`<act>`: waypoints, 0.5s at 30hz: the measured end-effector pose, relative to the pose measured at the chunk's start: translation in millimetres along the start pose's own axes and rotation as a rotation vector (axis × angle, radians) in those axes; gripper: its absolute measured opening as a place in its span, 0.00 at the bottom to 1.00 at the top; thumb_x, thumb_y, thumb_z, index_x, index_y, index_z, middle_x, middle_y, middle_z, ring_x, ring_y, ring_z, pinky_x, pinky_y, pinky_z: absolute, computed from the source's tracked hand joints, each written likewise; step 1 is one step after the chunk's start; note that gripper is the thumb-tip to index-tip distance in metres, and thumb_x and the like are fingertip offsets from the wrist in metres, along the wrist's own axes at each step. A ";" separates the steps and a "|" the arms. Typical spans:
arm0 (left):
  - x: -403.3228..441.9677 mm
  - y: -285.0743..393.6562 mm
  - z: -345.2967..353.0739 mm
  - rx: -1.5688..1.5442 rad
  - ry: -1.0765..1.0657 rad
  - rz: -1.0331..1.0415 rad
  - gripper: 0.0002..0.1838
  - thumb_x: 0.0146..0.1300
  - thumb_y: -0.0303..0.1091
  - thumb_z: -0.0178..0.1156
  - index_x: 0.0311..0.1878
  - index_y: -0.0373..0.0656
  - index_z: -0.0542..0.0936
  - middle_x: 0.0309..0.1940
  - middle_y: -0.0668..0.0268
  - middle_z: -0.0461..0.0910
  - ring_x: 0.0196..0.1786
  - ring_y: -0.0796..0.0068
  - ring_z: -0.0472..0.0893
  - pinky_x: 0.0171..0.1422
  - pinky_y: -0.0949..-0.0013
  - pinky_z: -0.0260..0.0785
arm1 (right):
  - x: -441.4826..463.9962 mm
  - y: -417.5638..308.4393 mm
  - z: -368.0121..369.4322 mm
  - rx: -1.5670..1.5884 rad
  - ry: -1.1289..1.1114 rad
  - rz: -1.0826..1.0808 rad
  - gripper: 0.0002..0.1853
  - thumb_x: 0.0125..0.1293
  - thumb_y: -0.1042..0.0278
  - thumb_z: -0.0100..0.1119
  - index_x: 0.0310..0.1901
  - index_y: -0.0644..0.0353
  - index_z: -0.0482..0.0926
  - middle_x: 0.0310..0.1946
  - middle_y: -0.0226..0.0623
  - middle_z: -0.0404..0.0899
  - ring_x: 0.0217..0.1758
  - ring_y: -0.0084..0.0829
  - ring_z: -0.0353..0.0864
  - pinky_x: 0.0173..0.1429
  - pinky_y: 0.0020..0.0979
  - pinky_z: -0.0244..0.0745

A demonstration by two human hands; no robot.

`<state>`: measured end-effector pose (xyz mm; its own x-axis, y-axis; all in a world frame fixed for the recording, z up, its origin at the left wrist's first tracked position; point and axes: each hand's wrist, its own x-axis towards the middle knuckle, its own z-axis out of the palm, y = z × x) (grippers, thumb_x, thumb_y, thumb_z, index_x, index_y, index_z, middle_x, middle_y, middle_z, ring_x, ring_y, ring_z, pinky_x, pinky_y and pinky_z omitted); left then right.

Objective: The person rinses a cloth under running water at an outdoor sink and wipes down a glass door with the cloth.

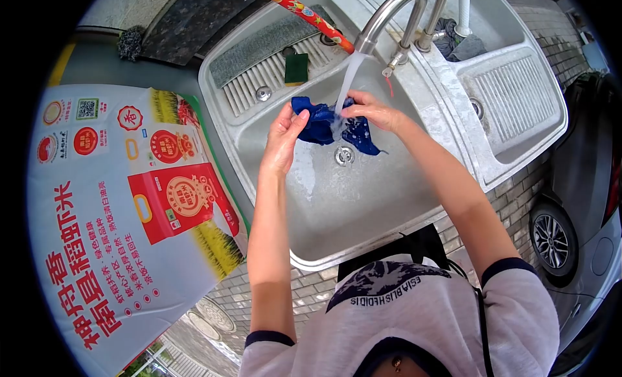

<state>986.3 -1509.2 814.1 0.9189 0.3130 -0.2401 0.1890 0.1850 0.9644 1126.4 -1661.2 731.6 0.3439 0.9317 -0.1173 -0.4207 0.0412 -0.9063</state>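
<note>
A wet blue cloth (317,127) is stretched between my two hands above the sink basin (350,208). My left hand (283,134) pinches its left end between thumb and fingers. On the other side, my right hand (374,110) grips the cloth near its upper right edge. Water runs from the curved metal faucet (389,17) onto the middle of the cloth, between the hands. One blue corner hangs down to the right, close above the drain (344,156).
A green sponge (296,69) lies on the ribbed washboard ledge behind the basin. A patterned red tube (311,17) reaches to the faucet. At right is a second sink (505,85) with a grey cloth (465,47). A printed sheet (97,156) stands left; a car (576,202) is right.
</note>
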 end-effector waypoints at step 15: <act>29.0 -70.3 65.4 -0.582 0.369 -0.446 0.18 0.64 0.44 0.51 0.50 0.42 0.72 0.43 0.63 0.76 0.47 0.72 0.76 0.45 0.70 0.71 | 24.3 7.0 58.1 -1.066 0.703 -0.460 0.17 0.58 0.53 0.55 0.21 0.57 0.70 0.14 0.40 0.72 0.19 0.45 0.75 0.24 0.40 0.68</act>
<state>1022.4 -1574.0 746.6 0.6079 0.3634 -0.7060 0.2061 0.7865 0.5822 1083.0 -1617.4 746.0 0.7632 0.5163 0.3886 0.5862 -0.3001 -0.7525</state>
